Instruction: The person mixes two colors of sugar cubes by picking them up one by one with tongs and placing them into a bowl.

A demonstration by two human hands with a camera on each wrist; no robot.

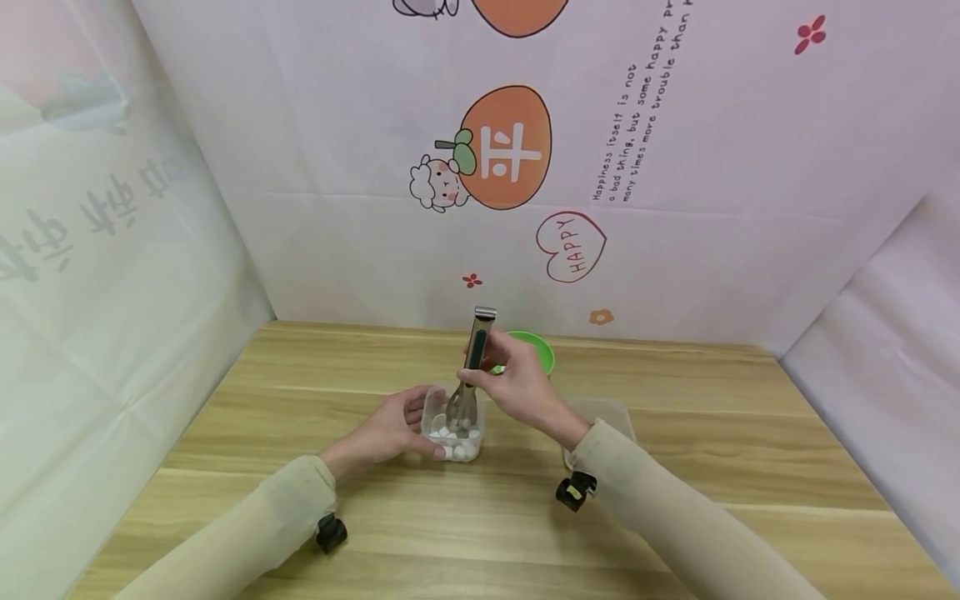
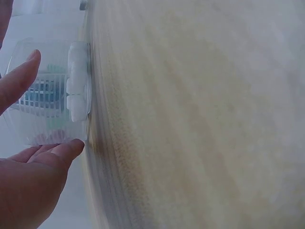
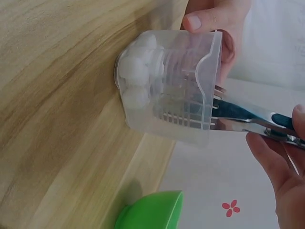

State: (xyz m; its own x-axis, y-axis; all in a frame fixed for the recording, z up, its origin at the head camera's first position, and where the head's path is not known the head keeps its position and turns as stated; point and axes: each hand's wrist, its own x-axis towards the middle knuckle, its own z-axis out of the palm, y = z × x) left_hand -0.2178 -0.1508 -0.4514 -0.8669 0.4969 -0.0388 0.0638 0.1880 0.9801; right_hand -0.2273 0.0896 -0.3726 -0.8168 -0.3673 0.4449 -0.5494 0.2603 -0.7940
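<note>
White pieces [image 3: 133, 70], small, rounded, several in number: lying on the floor of a clear container [image 3: 174, 133], which stands upright on the bench [image 1: 390, 517]; exact count not readable through the plastic. Tongs [image 1: 477, 350], one pair, metal with dark green handle panels and slotted ends: pointing down into the same container, ends near the pieces; whether a piece sits between those ends I cannot tell. Right grip [image 1: 517, 379], mine: closed on the tongs, thumb and fingers about the handle, above the container's rim. Left grip [image 1: 386, 429], mine: holding the container by its walls, thumb at the near side, fingers at the far side. Green bowl [image 3: 152, 210], one: near the back of the bench, beyond the container and to its right, partly hidden behind my right grip in the head view; contents not clear to me. Clear plastic vessel or lid [image 1: 611, 410], one: further right, partly covered by my right forearm; I cannot tell which it is. Progress, in my judgement: container steadied and tongs lowered inside, both items done; outstanding, a sure bite on a piece and its lifting out over the rim. With several pieces lying in the container, I rate the work as unfinished, perhaps midway.
</note>
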